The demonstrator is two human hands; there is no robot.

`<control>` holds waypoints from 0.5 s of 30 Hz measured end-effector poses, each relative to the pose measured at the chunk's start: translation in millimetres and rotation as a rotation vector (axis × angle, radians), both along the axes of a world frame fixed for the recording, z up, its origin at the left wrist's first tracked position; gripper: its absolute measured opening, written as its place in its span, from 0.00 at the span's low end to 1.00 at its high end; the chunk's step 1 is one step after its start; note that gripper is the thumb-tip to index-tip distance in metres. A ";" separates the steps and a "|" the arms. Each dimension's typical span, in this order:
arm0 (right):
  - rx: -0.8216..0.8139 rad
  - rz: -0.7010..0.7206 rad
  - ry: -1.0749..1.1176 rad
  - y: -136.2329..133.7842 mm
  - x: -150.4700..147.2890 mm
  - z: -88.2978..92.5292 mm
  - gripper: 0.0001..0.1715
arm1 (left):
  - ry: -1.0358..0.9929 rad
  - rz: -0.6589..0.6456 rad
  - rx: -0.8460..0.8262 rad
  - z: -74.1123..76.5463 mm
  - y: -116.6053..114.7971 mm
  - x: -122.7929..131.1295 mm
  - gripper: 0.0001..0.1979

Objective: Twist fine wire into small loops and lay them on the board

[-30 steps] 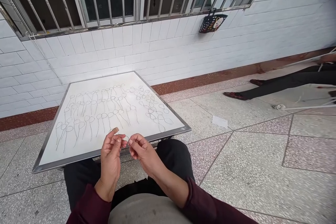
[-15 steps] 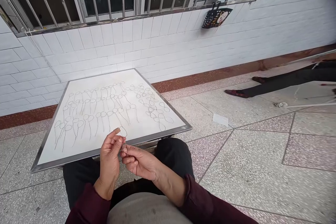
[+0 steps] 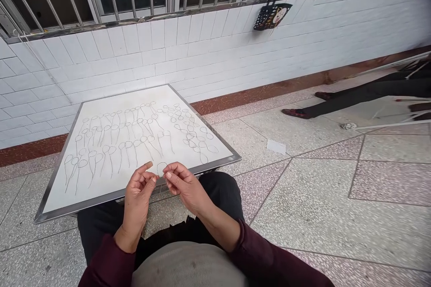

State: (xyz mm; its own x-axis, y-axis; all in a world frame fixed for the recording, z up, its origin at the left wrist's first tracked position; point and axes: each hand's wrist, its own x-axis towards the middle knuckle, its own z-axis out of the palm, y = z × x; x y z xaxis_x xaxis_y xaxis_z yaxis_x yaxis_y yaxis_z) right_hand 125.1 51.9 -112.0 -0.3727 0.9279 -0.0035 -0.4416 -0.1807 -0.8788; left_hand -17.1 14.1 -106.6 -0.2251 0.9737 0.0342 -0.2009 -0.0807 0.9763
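A thin dark wire loop (image 3: 162, 163) stands up between my two hands over the board's near edge. My left hand (image 3: 138, 195) pinches it low on the left between thumb and finger; its index finger points up, and the tip looks wrapped in something brownish. My right hand (image 3: 186, 188) is closed on the loop's other side, thumb against fingers, close to the left fingertips. The wire's ends are too fine to follow. On the white board (image 3: 134, 197) in front lie rows of looped wires with long tails (image 3: 121, 157) and, to the right, a cluster of wire loops (image 3: 193, 136).
The board has a grey metal frame (image 3: 101, 202) and reaches over my knees (image 3: 222, 193). Behind it rises a white tiled wall (image 3: 202, 67) with barred windows and a hanging dark bag (image 3: 272, 15). At right, another person's legs (image 3: 353, 94) stretch over the floor near a white paper (image 3: 276, 146).
My right hand has risen from below the left fingertips to a place beside them, at the loop's right side. The view has shifted slightly.
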 end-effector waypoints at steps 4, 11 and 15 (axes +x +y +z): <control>-0.018 -0.030 -0.035 0.6 -2.2 -4.2 0.14 | 0.045 -0.061 -0.048 -1.0 0.0 -0.6 0.20; -0.045 -0.031 -0.059 1.8 -2.5 -10.1 0.16 | 0.044 -0.083 -0.057 -0.1 1.1 -2.4 0.20; -0.048 -0.030 -0.061 2.6 -3.3 -12.8 0.16 | 0.044 -0.084 -0.055 -1.9 1.7 -1.6 0.20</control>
State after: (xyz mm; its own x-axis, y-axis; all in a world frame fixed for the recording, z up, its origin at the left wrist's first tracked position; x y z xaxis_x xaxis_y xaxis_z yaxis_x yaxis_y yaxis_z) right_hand 121.9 54.4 -124.8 -0.3424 0.9369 -0.0703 -0.3936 -0.2110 -0.8947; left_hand -18.7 15.8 -108.5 -0.1422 0.9898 -0.0117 -0.1616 -0.0115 0.9868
